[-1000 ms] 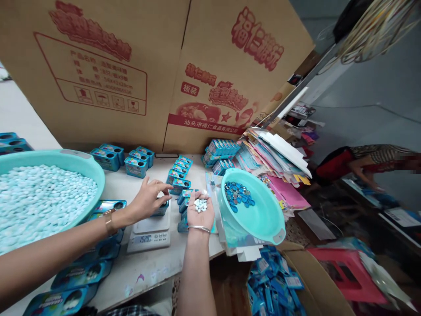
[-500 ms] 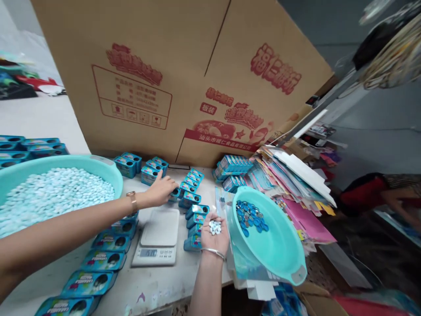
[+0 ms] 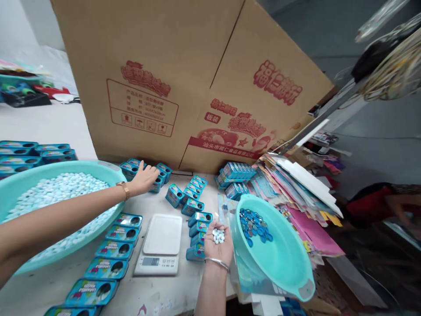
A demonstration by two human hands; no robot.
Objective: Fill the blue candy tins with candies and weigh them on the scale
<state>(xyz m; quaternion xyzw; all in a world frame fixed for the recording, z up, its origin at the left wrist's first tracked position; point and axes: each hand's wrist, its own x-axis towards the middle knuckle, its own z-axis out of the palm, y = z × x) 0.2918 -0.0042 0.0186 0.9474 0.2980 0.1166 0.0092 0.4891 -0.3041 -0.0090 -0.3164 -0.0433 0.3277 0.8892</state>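
Observation:
My left hand [image 3: 145, 178] reaches far across the table and rests on a group of small blue tins [image 3: 159, 175] in front of the big cardboard box [image 3: 184, 83]. Whether its fingers grip one of the tins is hidden. My right hand [image 3: 218, 245] is cupped palm up near the table's front edge and holds a small heap of white candies [image 3: 218, 235]. A white kitchen scale [image 3: 160, 244] with nothing on its plate lies between my arms. More blue tins [image 3: 193, 204] stand in a line beside the scale.
A large teal basin of white candies [image 3: 52, 193] sits at the left, with flat blue tins [image 3: 113, 248] in a row before it. A tilted teal basin [image 3: 279, 259] with blue caps [image 3: 253, 221] lies at the right, by stacked cards [image 3: 289, 180]. Another person crouches at far right [image 3: 378, 204].
My left hand took a tin off the scale, set it by the row of tins, then moved farther back and left to the tins by the box. The right hand stayed cupped.

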